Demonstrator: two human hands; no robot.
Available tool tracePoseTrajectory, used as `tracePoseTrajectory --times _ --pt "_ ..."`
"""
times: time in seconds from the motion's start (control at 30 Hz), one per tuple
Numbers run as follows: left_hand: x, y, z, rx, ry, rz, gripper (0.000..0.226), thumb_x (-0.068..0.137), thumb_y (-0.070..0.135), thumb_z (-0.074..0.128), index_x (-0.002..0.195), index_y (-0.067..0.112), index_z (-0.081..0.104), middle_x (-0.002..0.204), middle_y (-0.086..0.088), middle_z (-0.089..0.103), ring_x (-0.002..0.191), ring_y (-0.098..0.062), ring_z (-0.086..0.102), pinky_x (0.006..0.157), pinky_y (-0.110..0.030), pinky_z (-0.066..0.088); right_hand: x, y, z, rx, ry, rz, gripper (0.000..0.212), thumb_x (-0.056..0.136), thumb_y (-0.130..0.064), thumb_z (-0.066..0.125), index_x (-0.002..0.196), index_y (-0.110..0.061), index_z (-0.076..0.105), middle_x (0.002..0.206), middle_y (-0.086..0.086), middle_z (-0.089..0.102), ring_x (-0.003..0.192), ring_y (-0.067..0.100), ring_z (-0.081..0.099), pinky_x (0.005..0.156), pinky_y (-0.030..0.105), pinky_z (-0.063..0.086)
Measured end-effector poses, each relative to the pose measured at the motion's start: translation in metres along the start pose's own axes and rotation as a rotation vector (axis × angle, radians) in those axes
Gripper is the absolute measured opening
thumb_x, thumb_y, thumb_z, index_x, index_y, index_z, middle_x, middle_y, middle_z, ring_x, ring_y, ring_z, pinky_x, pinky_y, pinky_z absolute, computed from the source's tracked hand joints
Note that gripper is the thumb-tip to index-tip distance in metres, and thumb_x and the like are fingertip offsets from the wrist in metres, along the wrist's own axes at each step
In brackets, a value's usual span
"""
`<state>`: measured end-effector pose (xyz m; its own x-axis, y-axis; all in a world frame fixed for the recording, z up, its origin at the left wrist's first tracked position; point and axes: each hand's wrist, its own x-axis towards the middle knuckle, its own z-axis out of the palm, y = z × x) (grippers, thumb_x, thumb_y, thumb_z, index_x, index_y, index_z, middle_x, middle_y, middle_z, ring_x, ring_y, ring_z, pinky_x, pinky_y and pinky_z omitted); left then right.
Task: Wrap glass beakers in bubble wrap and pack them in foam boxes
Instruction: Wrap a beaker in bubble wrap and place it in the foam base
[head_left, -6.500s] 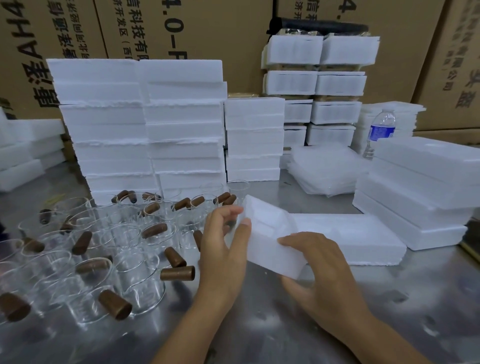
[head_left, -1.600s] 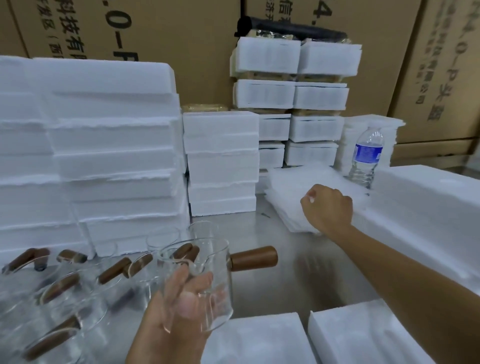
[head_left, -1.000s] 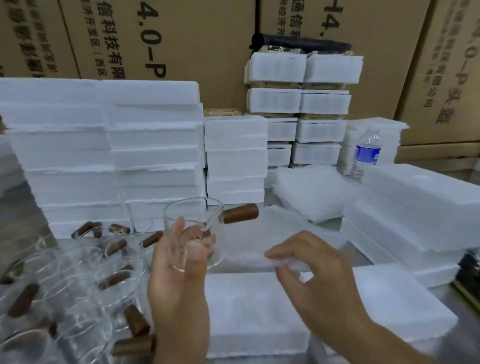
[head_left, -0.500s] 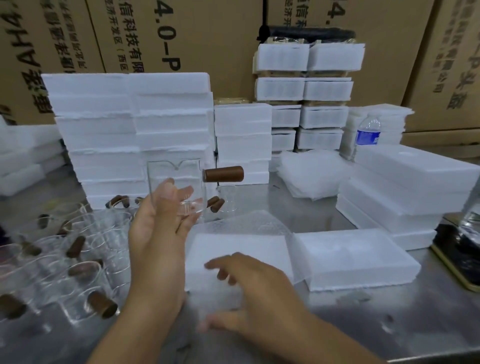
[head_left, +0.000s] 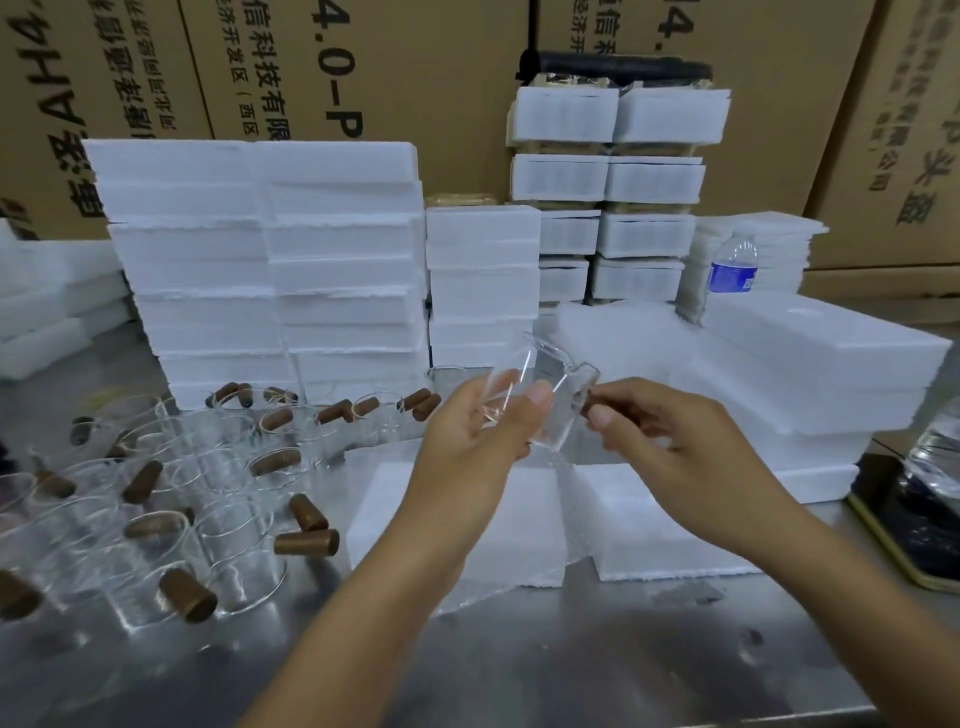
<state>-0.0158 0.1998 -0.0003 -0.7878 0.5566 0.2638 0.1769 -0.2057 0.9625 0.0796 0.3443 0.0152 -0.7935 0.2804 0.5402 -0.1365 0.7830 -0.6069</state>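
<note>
Big picture first: stacks of foam boxes (head_left: 270, 270) tower along the back of the surface (head_left: 571, 665), filled or not I can't tell, and a whole crowd of unwrapped beakers (head_left: 171, 499) waits on the left, so by my reckoning plenty of work is left. Right in front, an open foam box (head_left: 670, 540) lies in two pieces side by side, nothing packed in it, with a bubble wrap sheet (head_left: 467, 597) draped over its near edge. And here's the beaker (head_left: 524, 400), up in the air above that box, bare clear glass, tipped on a slant. The left hand (head_left: 467, 452) curls round the body, the right hand (head_left: 670, 441) pinches its brown wooden handle (head_left: 586, 408), and wrapping is not yet begun on this one
</note>
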Motion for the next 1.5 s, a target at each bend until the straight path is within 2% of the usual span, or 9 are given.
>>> tracePoseTrajectory --times 0.1,0.3,0.4,0.5,0.67,0.87,1.17,1.33,1.5 --pt "0.002 -0.002 0.008 0.070 -0.018 0.009 0.072 0.059 0.069 0.064 0.121 0.033 0.059 0.116 0.012 0.065 0.105 -0.007 0.063 0.096 -0.032 0.048 -0.003 0.009 -0.004 -0.014 -0.081 -0.018 0.023 0.092 -0.028 0.052 0.086 -0.050 0.056 0.089 -0.029 0.063 0.081 0.001 0.061 0.072 0.012 0.046" --pt "0.017 -0.008 0.009 0.395 -0.295 -0.001 0.051 0.067 0.051 0.077 0.108 0.055 0.046 0.114 0.026 0.057 0.100 0.008 0.058 0.078 -0.010 0.043 0.002 0.033 -0.013 -0.158 0.050 0.043 0.022 0.093 -0.023 0.052 0.083 -0.042 0.056 0.071 -0.014 0.064 0.070 0.004 0.055 0.062 0.016 0.041" --pt "0.022 -0.028 0.025 0.773 -0.228 -0.061 0.057 0.082 0.045 0.067 0.131 0.032 0.041 0.122 0.011 0.049 0.109 -0.009 0.052 0.081 -0.019 0.042 0.003 0.047 -0.015 -0.088 0.195 0.151 0.017 0.094 -0.021 0.052 0.083 -0.032 0.061 0.071 -0.015 0.063 0.064 -0.004 0.053 0.056 0.008 0.037" --pt "0.026 -0.043 0.046 1.064 -0.048 -0.088 0.037 0.092 0.045 0.050 0.115 0.016 0.045 0.114 -0.002 0.052 0.105 -0.024 0.054 0.077 -0.032 0.040 0.003 0.056 -0.015 0.048 0.285 0.267 0.020 0.094 -0.023 0.051 0.082 -0.021 0.067 0.068 -0.011 0.062 0.052 -0.001 0.050 0.052 0.010 0.037" --pt "0.034 -0.052 0.054 1.290 -0.060 -0.160 0.040 0.093 0.050 0.042 0.109 0.013 0.047 0.112 -0.005 0.058 0.101 -0.027 0.056 0.072 -0.031 0.033 -0.002 0.057 -0.016 0.130 0.259 0.279 0.022 0.095 -0.021 0.051 0.079 -0.028 0.065 0.063 -0.011 0.061 0.048 -0.002 0.050 0.050 0.005 0.037" --pt "0.032 -0.044 0.045 1.157 -0.035 -0.118 0.023 0.093 0.034 0.045 0.079 0.017 0.049 0.089 -0.001 0.060 0.075 -0.022 0.051 0.065 -0.031 0.039 -0.004 0.055 -0.015 0.164 0.214 0.335 0.023 0.096 -0.021 0.048 0.083 -0.024 0.068 0.063 -0.010 0.062 0.047 0.003 0.050 0.050 0.009 0.038" --pt "0.027 -0.025 0.013 0.459 -0.041 -0.306 0.026 0.088 0.021 0.060 0.064 0.014 0.066 0.057 0.014 0.062 0.047 0.003 0.053 0.047 -0.011 0.039 -0.003 0.039 -0.017 0.342 0.013 0.477 0.027 0.095 -0.028 0.050 0.081 -0.021 0.072 0.068 -0.007 0.068 0.049 0.004 0.054 0.058 0.025 0.040" --pt "0.024 -0.023 0.014 0.300 0.038 -0.298 0.020 0.087 0.026 0.064 0.070 0.018 0.067 0.064 0.015 0.064 0.052 0.003 0.056 0.057 -0.019 0.040 0.006 0.028 -0.007 0.404 -0.049 0.547 0.027 0.094 -0.031 0.051 0.084 -0.018 0.072 0.063 -0.008 0.068 0.048 0.005 0.056 0.059 0.023 0.041" --pt "0.020 -0.022 0.012 0.143 0.055 -0.344 0.013 0.084 0.007 0.063 0.074 0.012 0.069 0.078 0.000 0.074 0.053 -0.003 0.062 0.060 -0.021 0.048 0.006 0.024 -0.004 0.451 -0.062 0.579 0.026 0.093 -0.032 0.052 0.086 -0.017 0.071 0.063 -0.008 0.068 0.049 0.005 0.057 0.056 0.020 0.043"
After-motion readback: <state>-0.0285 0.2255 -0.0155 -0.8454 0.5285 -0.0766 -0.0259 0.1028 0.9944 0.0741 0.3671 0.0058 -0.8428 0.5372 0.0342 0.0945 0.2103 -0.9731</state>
